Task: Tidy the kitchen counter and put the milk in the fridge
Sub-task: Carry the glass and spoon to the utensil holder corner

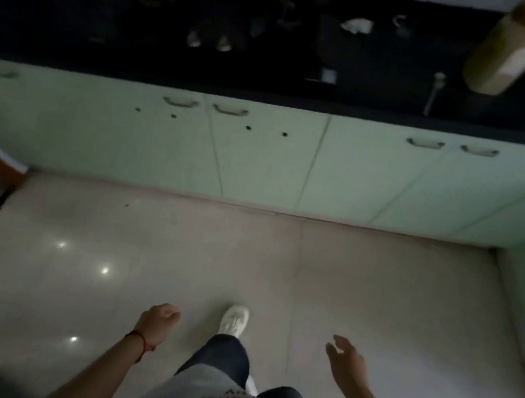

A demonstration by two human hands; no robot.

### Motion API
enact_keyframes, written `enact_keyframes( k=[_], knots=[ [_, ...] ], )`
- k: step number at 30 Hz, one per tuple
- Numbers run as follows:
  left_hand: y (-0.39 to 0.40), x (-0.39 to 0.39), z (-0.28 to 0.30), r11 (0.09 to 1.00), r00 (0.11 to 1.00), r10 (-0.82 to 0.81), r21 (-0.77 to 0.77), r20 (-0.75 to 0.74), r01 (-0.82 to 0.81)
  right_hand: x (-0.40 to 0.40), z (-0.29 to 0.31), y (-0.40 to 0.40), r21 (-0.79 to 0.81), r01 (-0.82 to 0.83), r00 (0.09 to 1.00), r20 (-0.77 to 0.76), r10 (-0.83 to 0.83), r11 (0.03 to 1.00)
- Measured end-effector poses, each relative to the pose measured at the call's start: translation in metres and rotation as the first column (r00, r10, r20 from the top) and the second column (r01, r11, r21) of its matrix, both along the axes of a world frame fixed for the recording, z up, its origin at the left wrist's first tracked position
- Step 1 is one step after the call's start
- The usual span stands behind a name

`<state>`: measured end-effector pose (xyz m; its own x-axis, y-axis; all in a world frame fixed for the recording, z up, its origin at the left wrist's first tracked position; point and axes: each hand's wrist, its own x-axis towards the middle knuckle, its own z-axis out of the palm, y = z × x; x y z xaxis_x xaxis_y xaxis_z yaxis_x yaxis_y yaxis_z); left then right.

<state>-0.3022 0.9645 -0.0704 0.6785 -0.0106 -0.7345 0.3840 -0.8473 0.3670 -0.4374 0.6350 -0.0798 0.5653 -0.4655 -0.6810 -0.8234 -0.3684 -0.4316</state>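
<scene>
Both hands hang low over the pale tiled floor [378,286] and hold nothing: the left hand [156,321] is loosely curled, the right hand [347,358] has relaxed, spread fingers. Between them a white shoe [235,320] steps forward. Ahead stand green cabinet doors [260,157] under a dark counter [74,31] with dim, blurred clutter. A yellowish bottle [508,48] stands at its right end. No milk can be made out.

A home kitchen — dark counter [73,41] over pale green cabinets [260,157], tiled floor [277,270].
</scene>
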Motion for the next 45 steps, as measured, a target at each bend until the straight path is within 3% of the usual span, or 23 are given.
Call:
enact_keyframes(
  k=[6,11,16,21,26,36,45],
  knots=[
    [-0.065,0.083,-0.008,0.983,0.981,-0.179,0.035,-0.076,0.182,0.005,-0.007,-0.031,0.03,0.296,0.955,-0.027,-0.295,0.955],
    [-0.151,0.158,-0.003,0.943,0.94,-0.333,-0.013,-0.074,0.333,0.026,-0.009,-0.056,0.01,0.52,0.854,-0.04,-0.519,0.854],
    [-0.25,0.22,-0.001,0.868,0.869,-0.493,-0.087,-0.046,0.488,0.048,-0.014,-0.085,0.043,0.655,0.756,-0.012,-0.655,0.755],
    [-0.347,0.259,-0.004,0.852,0.864,-0.503,-0.168,0.001,0.496,0.058,-0.023,-0.136,0.05,0.741,0.67,-0.004,-0.742,0.669],
    [-0.412,0.281,-0.017,0.893,0.916,-0.401,-0.223,0.0,0.391,0.076,-0.033,-0.218,0.076,0.696,0.717,-0.005,-0.698,0.714],
    [-0.465,0.268,-0.011,0.976,0.993,-0.114,-0.189,-0.033,0.105,0.168,0.002,-0.414,-0.011,0.369,0.927,0.07,-0.368,0.929],
    [-0.497,0.31,-0.017,0.964,0.996,0.085,-0.248,-0.034,-0.091,0.296,0.034,-0.45,-0.025,0.23,0.937,0.275,-0.214,0.973]
  ],
)
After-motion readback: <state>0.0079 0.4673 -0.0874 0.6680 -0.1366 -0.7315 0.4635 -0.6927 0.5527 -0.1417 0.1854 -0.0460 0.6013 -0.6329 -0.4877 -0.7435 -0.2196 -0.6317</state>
